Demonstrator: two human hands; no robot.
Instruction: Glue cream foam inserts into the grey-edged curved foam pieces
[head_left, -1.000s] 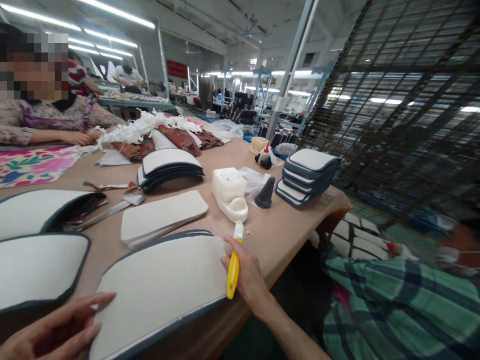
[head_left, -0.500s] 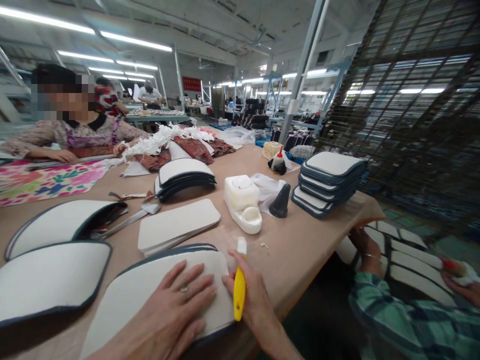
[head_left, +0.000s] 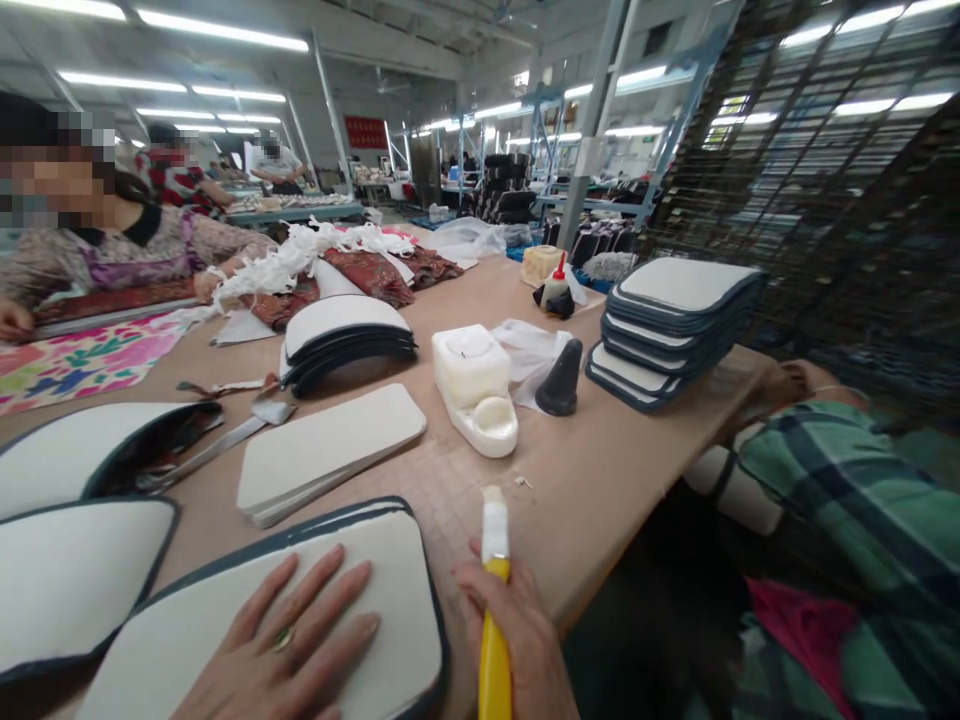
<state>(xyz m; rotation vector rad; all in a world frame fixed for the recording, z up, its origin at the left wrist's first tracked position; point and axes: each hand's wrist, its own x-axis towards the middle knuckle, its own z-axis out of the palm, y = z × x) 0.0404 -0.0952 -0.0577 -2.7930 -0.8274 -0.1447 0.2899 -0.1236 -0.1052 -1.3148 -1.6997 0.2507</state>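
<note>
While the left hand (head_left: 277,640) lies flat, fingers spread, on a dark-rimmed panel (head_left: 397,580) at the counter's (head_left: 585,480) near edge, the right hand (head_left: 529,645) grasps a yellow-handled brush (head_left: 496,568); rimmed panels (head_left: 679,290) stacked by the right edge look finished, plain strips (head_left: 334,450) seemingly wait.

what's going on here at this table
A person's left hand lies spread over a white panel with dark edging. Their right hand grips a yellow-handled brush beside it, bristles pointing away from them, toward a white container. Another stack of edged panels stands near the table's right edge. A co-worker's green plaid sleeve shows at the right; another person sits across at the left.
</note>
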